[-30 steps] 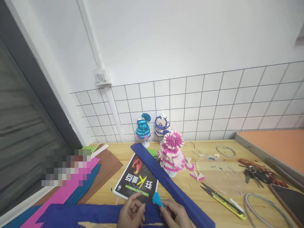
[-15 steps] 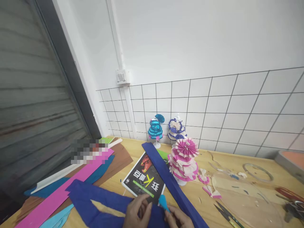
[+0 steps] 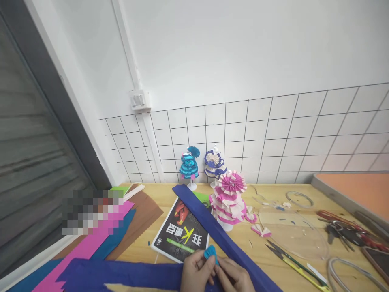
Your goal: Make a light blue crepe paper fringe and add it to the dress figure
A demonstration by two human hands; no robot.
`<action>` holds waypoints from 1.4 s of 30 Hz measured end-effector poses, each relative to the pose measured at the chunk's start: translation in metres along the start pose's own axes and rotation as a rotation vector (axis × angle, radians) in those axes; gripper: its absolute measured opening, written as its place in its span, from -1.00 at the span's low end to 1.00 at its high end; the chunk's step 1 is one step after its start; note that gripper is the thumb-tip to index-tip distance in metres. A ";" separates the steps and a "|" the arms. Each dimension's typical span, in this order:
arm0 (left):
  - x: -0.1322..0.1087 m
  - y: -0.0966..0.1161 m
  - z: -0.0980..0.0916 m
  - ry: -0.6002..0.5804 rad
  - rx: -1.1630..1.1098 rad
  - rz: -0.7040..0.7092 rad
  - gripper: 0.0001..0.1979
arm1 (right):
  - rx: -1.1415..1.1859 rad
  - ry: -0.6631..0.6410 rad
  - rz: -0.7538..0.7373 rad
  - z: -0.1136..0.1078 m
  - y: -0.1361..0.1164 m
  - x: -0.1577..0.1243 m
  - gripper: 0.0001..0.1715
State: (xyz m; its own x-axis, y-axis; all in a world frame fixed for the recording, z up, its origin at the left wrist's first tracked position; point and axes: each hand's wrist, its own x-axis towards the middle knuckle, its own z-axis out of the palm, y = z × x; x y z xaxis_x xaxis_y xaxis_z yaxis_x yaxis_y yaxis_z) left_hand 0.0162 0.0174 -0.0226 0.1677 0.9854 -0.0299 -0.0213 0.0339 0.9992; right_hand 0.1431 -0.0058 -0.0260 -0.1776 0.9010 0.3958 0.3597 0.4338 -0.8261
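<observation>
At the bottom middle, my left hand and my right hand pinch a small piece of folded light blue paper between their fingertips. Both hands hover over a sheet of dark blue crepe paper lying on the wooden table. A long dark blue folded strip runs diagonally just beyond my right hand. A black booklet lies just past my left hand.
Three layered paper figures stand near the tiled wall: teal, blue and white, pink and white. Yellow-handled scissors, a clear plastic sheet, rings and keys lie to the right. Pink, teal and brown paper sheets lie to the left.
The view swung left and back to the right. My hands stayed on the light blue piece, and its fingers now close more tightly round it.
</observation>
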 end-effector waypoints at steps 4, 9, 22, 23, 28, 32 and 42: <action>-0.006 0.004 -0.001 0.008 -0.049 -0.002 -0.54 | 0.004 -0.023 0.012 0.001 -0.010 -0.002 -0.64; -0.008 0.009 0.002 0.038 -0.099 -0.006 -0.55 | 0.034 -0.029 0.038 -0.001 -0.021 -0.006 -0.65; -0.014 0.012 -0.001 -0.154 -0.247 -0.128 -0.63 | 0.317 0.085 0.250 -0.004 -0.018 -0.006 -0.52; -0.015 0.012 -0.001 -0.171 -0.251 -0.138 -0.64 | 0.338 0.072 0.252 -0.005 -0.016 -0.006 -0.52; -0.013 0.009 -0.002 -0.200 -0.282 -0.193 -0.64 | 0.439 -0.002 0.297 -0.012 -0.011 -0.003 -0.61; -0.013 0.009 -0.003 -0.201 -0.298 -0.219 -0.62 | 0.498 -0.026 0.336 -0.014 -0.011 -0.004 -0.59; -0.017 0.013 -0.003 -0.258 -0.243 -0.182 -0.65 | 0.582 0.019 0.392 -0.010 -0.005 -0.003 -0.58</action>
State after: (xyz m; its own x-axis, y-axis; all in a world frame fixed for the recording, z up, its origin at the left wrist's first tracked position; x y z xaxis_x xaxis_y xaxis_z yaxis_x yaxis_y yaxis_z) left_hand 0.0097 0.0018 -0.0094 0.4315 0.8865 -0.1672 -0.1961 0.2731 0.9418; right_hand 0.1512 -0.0106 -0.0184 -0.1167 0.9928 0.0279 -0.1556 0.0095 -0.9878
